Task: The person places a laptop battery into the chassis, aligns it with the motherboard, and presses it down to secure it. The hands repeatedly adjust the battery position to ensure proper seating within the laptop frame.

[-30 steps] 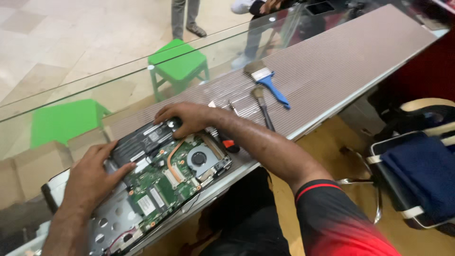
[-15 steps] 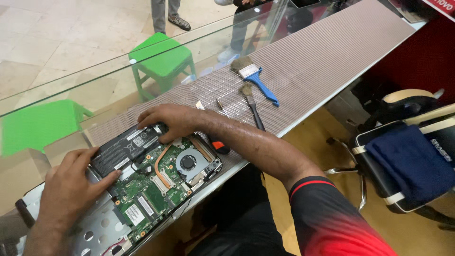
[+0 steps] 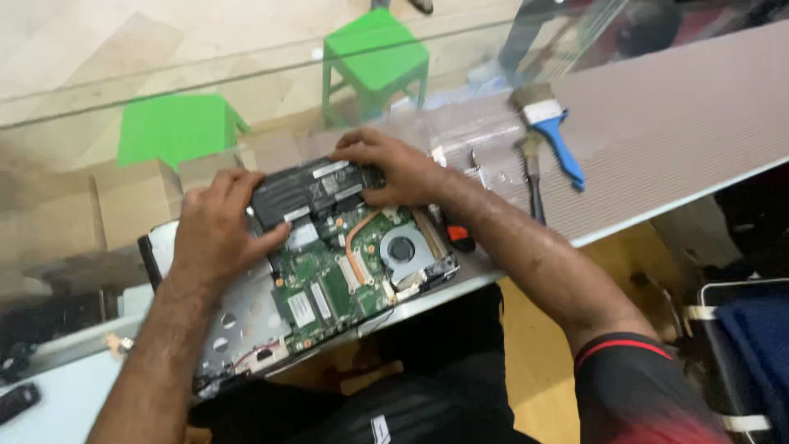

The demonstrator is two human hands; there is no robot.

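Left hand (image 3: 215,230) shifted onto black battery (image 3: 308,191), right hand (image 3: 394,168) gripping it

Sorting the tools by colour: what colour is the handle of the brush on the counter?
Blue: the brush handle is bright blue, with pale bristles, seen clearly in the head view.

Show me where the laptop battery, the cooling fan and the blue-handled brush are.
Battery (image 3: 308,191), head view, on the middle of its black top face.
Cooling fan (image 3: 402,248), head view, on the round hub.
Blue-handled brush (image 3: 563,148), head view, on the blue handle.
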